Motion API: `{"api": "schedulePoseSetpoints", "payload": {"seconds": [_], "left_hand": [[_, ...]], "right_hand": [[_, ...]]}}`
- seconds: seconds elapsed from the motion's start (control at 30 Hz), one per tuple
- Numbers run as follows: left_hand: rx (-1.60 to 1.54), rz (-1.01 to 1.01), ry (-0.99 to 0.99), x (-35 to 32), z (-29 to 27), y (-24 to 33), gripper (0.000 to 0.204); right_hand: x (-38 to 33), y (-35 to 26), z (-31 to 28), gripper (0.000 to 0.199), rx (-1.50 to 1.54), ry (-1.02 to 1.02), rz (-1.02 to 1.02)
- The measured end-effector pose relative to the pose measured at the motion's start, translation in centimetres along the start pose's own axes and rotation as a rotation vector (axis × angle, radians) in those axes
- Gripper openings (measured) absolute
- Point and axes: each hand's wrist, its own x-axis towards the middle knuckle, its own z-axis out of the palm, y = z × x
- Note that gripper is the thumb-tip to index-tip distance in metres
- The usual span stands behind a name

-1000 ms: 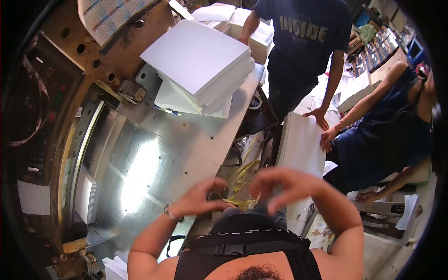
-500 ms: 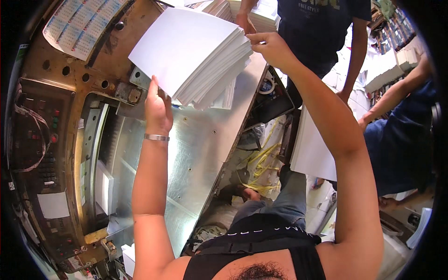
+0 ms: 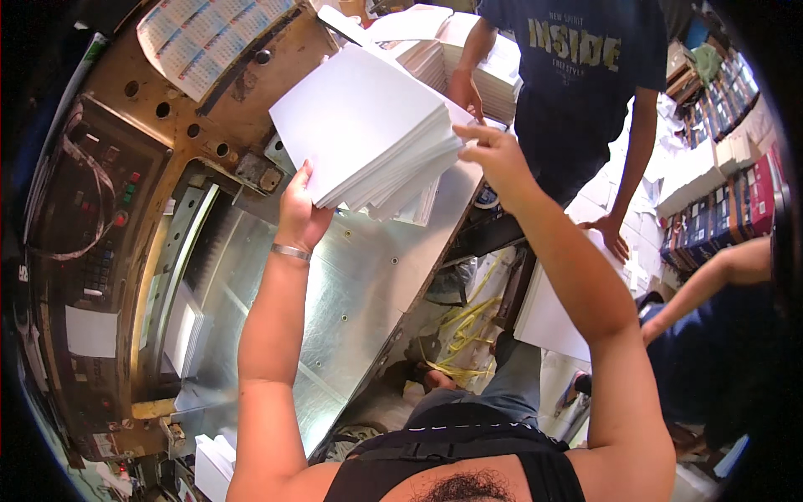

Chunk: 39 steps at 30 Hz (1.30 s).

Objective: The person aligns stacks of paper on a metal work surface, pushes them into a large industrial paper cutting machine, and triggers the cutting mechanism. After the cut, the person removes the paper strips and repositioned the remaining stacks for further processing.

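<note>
- While the stack of white sheets [image 3: 368, 134] is held up in the upper centre of the frame, above the metal table [image 3: 351, 284], its lower left edge is gripped by the left hand [image 3: 299, 213], with the thumb lying on the top sheet.
- At the stack's right corner the right hand [image 3: 495, 157] is seen with fingers curled against the sheet edges; a full clasp cannot be confirmed.
- A silver bracelet [image 3: 289, 251] is noted on the left wrist.
- A pale rectangular calendar sheet [image 3: 205, 38], printed with small grids, is noted at the upper left, lying on the brown machine body [image 3: 167, 125].
- A dark control panel [image 3: 92, 217] with red and green buttons is recorded at the left edge, and a blank white rectangular label [image 3: 90, 330] below it.
- Further white paper stacks [image 3: 468, 50] are observed at the top centre, touched by the hand of a person in a dark printed shirt [image 3: 577, 75].
- Blue and red packages [image 3: 719, 209] are seen stacked at the right edge.
</note>
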Motion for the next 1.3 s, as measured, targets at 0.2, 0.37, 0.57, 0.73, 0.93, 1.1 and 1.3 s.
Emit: {"api": "schedulePoseSetpoints", "payload": {"seconds": [0.2, 0.37, 0.57, 0.73, 0.93, 1.1, 1.3], "left_hand": [[-0.023, 0.020, -0.001, -2.6, -3.3, 1.4, 0.041], [0.007, -0.097, -0.017, -6.5, -5.5, 3.1, 0.042], [0.050, -0.176, 0.038, -6.6, -6.6, 4.3, 0.043], [-0.020, -0.163, 0.140, -7.3, -7.7, 4.1, 0.041], [0.158, -0.170, 0.228, -15.6, -8.4, 4.2, 0.041], [0.149, -0.097, 0.177, -25.2, -8.2, 2.5, 0.045], [0.003, -0.134, 0.210, -34.2, -13.1, 1.0, 0.041]], "right_hand": [[-6.8, -1.3, 2.7, 0.048, 0.201, -0.043, 0.076], [-11.8, -1.4, 4.3, 0.048, 0.569, -0.143, 0.240], [-11.2, -1.9, 5.6, 0.050, 0.748, -0.205, 0.242], [-9.7, -3.5, 5.2, 0.048, 0.676, -0.281, 0.328], [-14.8, -1.9, 5.2, 0.031, 0.731, -0.503, 0.449], [-18.2, -1.3, 8.6, 0.021, -0.276, -0.100, -0.182], [-18.9, -6.9, 15.7, 0.039, -0.763, -0.089, -1.255]]}}
